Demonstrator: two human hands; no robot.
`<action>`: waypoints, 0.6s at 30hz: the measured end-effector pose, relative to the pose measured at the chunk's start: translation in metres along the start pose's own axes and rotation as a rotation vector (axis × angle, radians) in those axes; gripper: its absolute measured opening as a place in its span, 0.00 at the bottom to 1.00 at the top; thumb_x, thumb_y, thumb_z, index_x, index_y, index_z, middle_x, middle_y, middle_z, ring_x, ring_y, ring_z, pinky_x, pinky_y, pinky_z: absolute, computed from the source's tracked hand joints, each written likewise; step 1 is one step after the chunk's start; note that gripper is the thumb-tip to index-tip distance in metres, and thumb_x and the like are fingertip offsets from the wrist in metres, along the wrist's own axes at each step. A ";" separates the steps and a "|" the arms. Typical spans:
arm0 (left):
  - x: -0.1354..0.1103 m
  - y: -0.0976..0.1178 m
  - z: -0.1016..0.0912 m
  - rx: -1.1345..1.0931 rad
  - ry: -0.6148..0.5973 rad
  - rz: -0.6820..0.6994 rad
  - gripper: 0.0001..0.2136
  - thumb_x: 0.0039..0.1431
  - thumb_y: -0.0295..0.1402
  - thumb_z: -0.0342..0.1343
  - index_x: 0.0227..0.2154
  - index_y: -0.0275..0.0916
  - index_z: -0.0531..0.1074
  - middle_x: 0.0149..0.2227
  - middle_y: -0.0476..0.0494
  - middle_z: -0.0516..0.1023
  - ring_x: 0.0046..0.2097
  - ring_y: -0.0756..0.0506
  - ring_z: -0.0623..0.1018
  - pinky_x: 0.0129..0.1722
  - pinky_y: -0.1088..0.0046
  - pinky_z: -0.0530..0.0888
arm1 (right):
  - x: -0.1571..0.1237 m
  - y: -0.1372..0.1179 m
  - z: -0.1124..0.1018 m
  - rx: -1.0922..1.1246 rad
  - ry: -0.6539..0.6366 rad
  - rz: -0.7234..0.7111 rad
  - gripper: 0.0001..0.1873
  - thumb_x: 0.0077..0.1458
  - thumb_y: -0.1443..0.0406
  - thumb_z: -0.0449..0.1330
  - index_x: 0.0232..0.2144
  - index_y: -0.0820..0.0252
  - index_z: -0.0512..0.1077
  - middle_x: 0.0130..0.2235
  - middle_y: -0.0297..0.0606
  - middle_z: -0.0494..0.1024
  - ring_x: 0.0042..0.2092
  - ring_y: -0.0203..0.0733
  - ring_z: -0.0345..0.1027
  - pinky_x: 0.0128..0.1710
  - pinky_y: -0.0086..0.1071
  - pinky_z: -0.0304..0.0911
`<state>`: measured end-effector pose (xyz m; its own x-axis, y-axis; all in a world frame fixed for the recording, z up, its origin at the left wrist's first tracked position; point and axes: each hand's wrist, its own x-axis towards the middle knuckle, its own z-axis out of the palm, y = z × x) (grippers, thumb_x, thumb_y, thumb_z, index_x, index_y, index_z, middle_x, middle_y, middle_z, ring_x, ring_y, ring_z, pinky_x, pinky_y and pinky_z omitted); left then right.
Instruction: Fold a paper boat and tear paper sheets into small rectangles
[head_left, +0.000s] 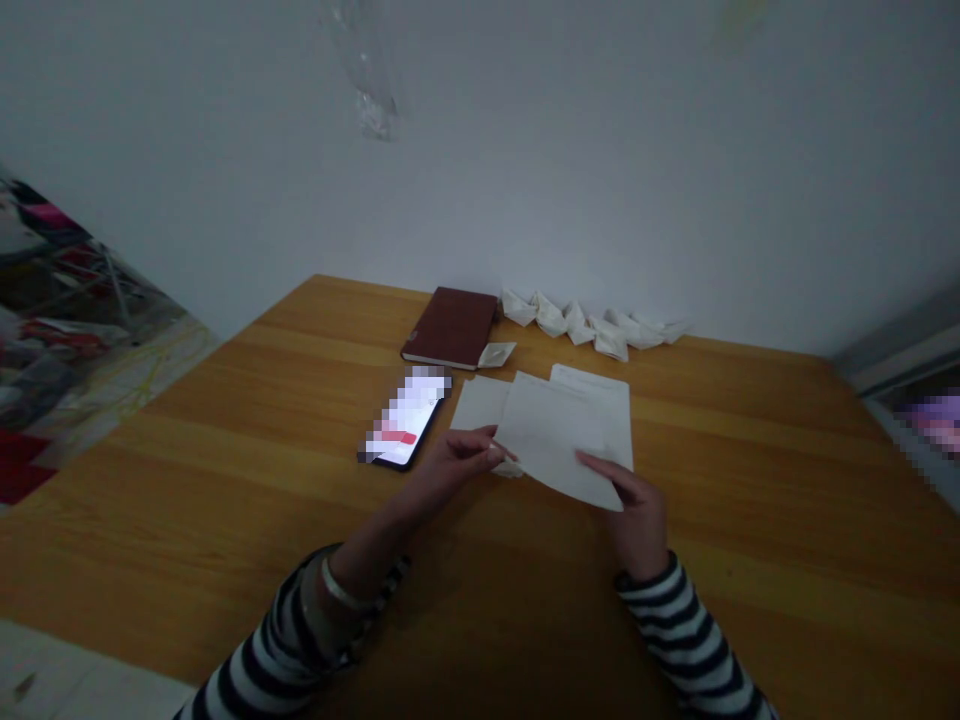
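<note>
Head view, bench (750, 480): white paper sheet (555, 435) raised and tilted, left hand (450, 465) pinching its left edge, right hand (634, 510) part-closed on its near edge, together keeping it off the surface. Folded paper boats (592, 325) lined up far, beside brown notebook (450, 328).

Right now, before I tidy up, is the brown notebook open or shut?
Shut: the notebook lies flat with its dark red-brown cover on top and no pages spread.

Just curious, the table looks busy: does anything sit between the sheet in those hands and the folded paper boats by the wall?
Yes: loose white papers lie flat just behind the sheet held by the left hand and right hand, toward the folded paper boats.
</note>
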<state>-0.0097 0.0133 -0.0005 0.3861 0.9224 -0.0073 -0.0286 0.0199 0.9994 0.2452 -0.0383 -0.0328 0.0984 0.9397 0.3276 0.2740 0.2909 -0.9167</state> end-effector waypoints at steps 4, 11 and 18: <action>0.000 0.001 0.004 -0.188 -0.047 -0.042 0.15 0.57 0.41 0.61 0.24 0.34 0.80 0.38 0.40 0.80 0.42 0.44 0.76 0.47 0.67 0.68 | -0.001 -0.012 0.007 0.099 -0.124 -0.060 0.09 0.49 0.63 0.68 0.36 0.51 0.81 0.41 0.41 0.80 0.42 0.48 0.74 0.41 0.40 0.71; 0.006 0.008 0.013 -0.596 0.224 -0.030 0.18 0.63 0.41 0.55 0.54 0.42 0.70 0.44 0.43 0.79 0.43 0.44 0.78 0.46 0.66 0.72 | -0.005 -0.017 0.016 0.128 -0.170 -0.089 0.05 0.54 0.67 0.63 0.30 0.53 0.80 0.38 0.39 0.79 0.41 0.44 0.74 0.40 0.36 0.69; 0.001 -0.004 0.011 -0.433 0.047 -0.202 0.19 0.56 0.33 0.63 0.50 0.38 0.72 0.43 0.40 0.81 0.41 0.42 0.80 0.44 0.65 0.73 | -0.012 -0.012 0.021 0.133 -0.015 0.040 0.09 0.54 0.63 0.64 0.39 0.53 0.80 0.50 0.40 0.77 0.51 0.47 0.70 0.50 0.39 0.66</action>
<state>0.0009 0.0097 -0.0043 0.3820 0.8997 -0.2110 -0.3425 0.3499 0.8719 0.2203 -0.0498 -0.0305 0.0917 0.9534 0.2874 0.1408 0.2733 -0.9516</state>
